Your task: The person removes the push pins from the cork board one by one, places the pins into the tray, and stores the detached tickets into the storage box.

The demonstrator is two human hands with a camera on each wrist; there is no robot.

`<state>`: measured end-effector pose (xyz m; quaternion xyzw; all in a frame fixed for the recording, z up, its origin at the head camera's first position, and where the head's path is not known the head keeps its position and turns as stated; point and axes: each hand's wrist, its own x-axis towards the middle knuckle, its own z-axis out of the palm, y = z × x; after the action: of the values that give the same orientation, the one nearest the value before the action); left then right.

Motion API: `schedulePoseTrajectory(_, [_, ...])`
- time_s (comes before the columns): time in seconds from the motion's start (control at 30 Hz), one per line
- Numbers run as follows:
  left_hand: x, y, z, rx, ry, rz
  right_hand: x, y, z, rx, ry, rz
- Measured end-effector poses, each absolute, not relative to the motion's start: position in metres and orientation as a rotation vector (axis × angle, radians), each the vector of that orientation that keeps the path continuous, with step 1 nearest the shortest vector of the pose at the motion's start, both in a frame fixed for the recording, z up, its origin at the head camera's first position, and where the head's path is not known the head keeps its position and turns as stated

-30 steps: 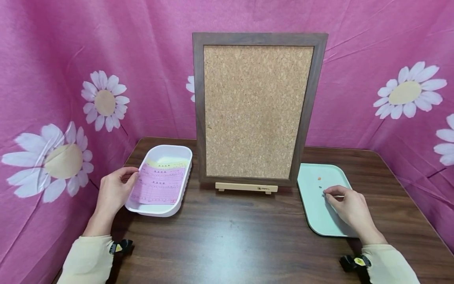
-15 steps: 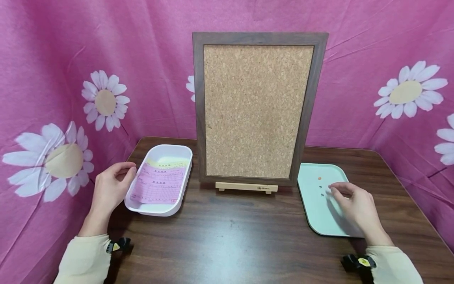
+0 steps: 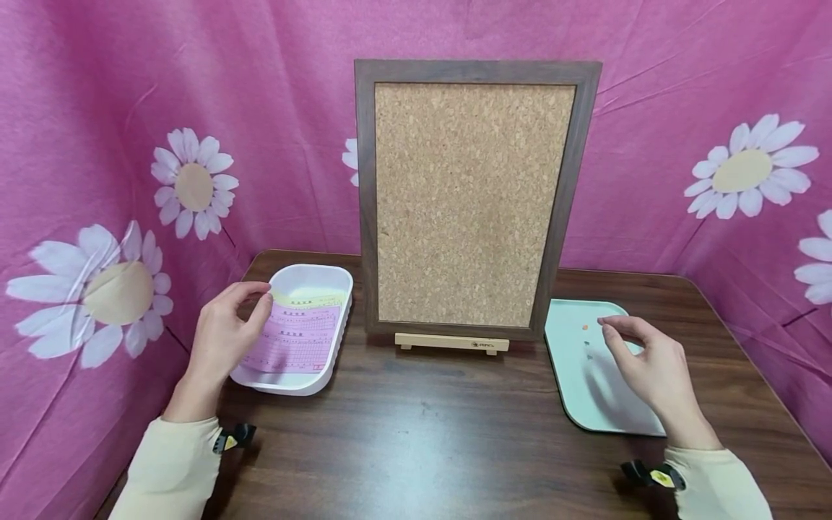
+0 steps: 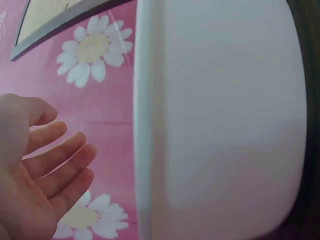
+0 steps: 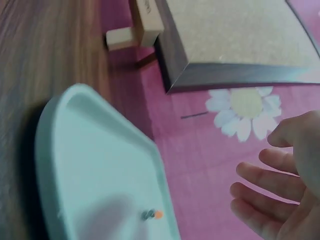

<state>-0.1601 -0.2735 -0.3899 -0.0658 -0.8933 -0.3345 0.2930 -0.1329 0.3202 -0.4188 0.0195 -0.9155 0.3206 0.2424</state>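
My left hand [image 3: 230, 328] hovers over the left rim of a white plastic tub [image 3: 344, 285], thumb and forefinger lightly bent. In the left wrist view its fingers are loosely spread beside the tub wall, and nothing shows between them. Pink printed slips [image 3: 295, 347] lie in the tub, over a yellow slip [image 3: 312, 298]. Above the mint green tray [image 3: 575, 404] is my right hand [image 3: 653, 368], fingers loosely bent and nothing visible in them. On that tray lie a small orange piece [image 3: 585, 327] and two tiny dark pieces [image 3: 587, 344], too small to identify.
A cork board [image 3: 474, 202] in a dark wooden frame stands upright on a small light-wood easel [image 3: 451, 342] between tub and tray. All of it rests on a dark wooden table [image 3: 416, 433]. Behind hangs a pink curtain [image 3: 279, 144] with white daisies.
My left hand dipped slightly, then rose up and right over the tub. My right hand has lifted off the tray and shifted a little right, uncovering a second dark piece.
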Motion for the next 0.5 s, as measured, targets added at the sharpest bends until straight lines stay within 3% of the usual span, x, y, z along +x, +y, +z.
schedulePoseTrajectory(0.5, [-0.162, -0.238, -0.38, -0.359, -2.426, -0.821, -0.133, 0.279, -0.396, 0.211, -2.506, 0.829])
